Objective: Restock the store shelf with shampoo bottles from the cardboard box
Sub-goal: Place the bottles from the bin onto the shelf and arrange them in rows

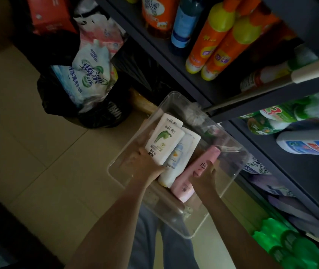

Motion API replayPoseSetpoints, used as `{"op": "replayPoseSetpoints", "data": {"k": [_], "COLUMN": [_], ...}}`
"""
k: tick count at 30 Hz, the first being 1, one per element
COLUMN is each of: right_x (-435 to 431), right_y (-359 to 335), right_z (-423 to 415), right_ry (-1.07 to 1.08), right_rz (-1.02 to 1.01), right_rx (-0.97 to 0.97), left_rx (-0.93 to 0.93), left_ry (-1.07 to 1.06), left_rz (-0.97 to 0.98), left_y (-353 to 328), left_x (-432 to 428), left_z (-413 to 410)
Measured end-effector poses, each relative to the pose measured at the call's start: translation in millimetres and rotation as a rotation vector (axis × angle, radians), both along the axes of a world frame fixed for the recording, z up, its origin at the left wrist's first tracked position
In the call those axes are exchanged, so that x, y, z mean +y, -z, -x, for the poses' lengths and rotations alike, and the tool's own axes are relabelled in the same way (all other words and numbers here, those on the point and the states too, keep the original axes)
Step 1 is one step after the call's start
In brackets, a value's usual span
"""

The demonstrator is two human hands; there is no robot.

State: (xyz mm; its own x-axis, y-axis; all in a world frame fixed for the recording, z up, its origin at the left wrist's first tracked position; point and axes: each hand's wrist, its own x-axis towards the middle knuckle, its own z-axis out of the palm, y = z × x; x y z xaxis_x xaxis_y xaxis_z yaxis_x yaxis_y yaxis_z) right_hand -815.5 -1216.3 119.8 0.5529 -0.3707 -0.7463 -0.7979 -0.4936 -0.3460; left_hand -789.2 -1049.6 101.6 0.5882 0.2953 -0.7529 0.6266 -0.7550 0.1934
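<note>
A clear plastic bin (228, 183) sits low in front of the dark shelf unit (193, 82). Inside it lie a white shampoo bottle with a green leaf label (164, 138), a white Pantene bottle (178, 158) and a pink bottle (201, 169). My left hand (145, 164) grips the lower end of the white leaf bottle from the left. My right hand (205, 177) wraps the pink bottle at its middle. Both bottles are still inside the bin. No cardboard box is clearly visible; a brownish surface shows under the bin.
The shelf holds orange and yellow spray bottles (222, 39), a blue bottle (184, 26) and green and white cleaners (290, 121). A black bag (88, 105) of white refill pouches stands on the tiled floor at left. Green caps (283, 241) fill the lowest shelf.
</note>
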Motion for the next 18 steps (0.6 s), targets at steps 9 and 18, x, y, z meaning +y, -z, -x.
{"op": "replayPoseSetpoints", "data": {"k": [9, 18], "right_x": [10.7, 6.5], "right_y": [-88.0, -257.9], "right_z": [-24.8, -55.7], "right_ry": [-0.554, -0.754], "right_rz": [-0.042, -0.215], "right_rx": [-0.38, -0.048], "left_rx": [-0.278, -0.876], "left_ry": [0.471, 1.388], "left_rz": [-0.065, -0.056], "left_y": [-92.3, -249.2], "left_x": [3.8, -1.8], "left_z": [7.4, -29.8]}}
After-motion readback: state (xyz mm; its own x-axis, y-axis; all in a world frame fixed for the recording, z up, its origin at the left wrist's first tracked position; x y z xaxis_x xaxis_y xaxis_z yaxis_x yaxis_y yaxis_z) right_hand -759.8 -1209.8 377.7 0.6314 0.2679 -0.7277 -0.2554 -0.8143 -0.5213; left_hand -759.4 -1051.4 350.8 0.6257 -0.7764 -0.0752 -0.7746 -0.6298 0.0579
